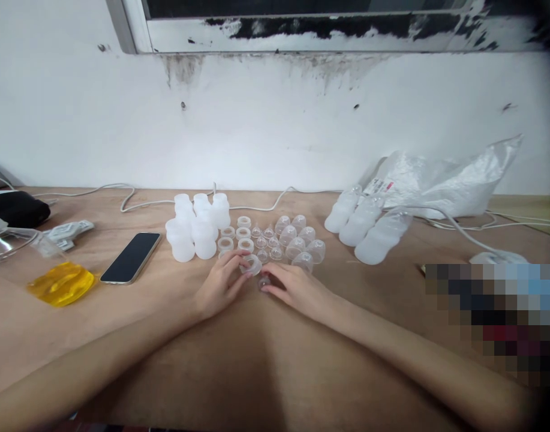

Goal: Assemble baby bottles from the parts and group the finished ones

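Note:
My left hand (221,283) grips a translucent ring (252,265) between thumb and fingers. Close beside it, my right hand (297,287) pinches a small clear nipple (264,281) just above the table. Behind my hands are several more rings (243,233), several clear nipples (261,242) and several clear domed caps (298,224). White bottles (204,237) stand in a cluster behind my left hand. To the right, three white bottles with clear tops (374,243) lean or lie on the table.
A phone (131,258) lies at the left, near a clear container with yellow liquid (61,283). A black pouch (18,208) is at the far left. A plastic bag (441,180) and white cables (283,195) lie along the wall. The right edge is pixelated.

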Motion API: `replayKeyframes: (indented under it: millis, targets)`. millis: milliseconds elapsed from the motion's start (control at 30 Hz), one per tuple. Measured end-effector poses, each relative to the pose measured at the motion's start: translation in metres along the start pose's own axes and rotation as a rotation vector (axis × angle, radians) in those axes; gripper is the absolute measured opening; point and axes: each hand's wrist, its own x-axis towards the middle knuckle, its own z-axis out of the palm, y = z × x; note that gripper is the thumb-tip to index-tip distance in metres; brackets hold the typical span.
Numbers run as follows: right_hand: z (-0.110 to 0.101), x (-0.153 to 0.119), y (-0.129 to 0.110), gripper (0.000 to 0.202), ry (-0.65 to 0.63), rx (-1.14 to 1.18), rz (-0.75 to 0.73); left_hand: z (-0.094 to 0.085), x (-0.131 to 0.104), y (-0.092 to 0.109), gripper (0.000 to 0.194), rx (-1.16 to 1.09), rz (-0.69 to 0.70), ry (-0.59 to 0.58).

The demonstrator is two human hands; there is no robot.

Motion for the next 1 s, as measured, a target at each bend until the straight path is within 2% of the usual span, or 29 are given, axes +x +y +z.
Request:
replayKeyframes:
  millis: [100,233,333,467,533,700,867,1000]
  targets:
    - [0.015,-0.003,0.001,0.030,0.049,0.124,0.079,0.001,0.000,-0.002,0.007,-0.092,-0.064,0.048]
    - [0.021,-0.005,0.001,0.018,0.108,0.216,0.144,-0.001,0.000,-0.003,0.007,-0.143,-0.102,0.051]
    - [0.020,-0.001,-0.002,0.017,0.183,0.278,0.129,-0.002,-0.002,-0.001,0.009,-0.149,-0.020,0.039]
    - [0.023,0.008,-0.004,0.014,0.212,0.381,0.136,0.000,-0.004,0.001,0.013,-0.082,0.077,0.060]
    - [0.027,0.013,-0.003,0.014,0.218,0.538,0.192,0.001,-0.004,0.001,0.014,-0.052,0.078,0.061]
    - [0.027,0.019,-0.005,0.033,0.129,1.091,0.413,0.002,-0.002,0.000,0.017,-0.051,0.043,0.008]
    - [0.018,0.017,-0.011,0.035,0.145,1.286,0.529,0.005,-0.001,-0.001,0.026,-0.081,-0.029,-0.014]
    - [0.019,0.015,-0.010,0.038,0.187,1.397,0.515,0.006,0.000,-0.004,0.027,-0.230,-0.079,0.050]
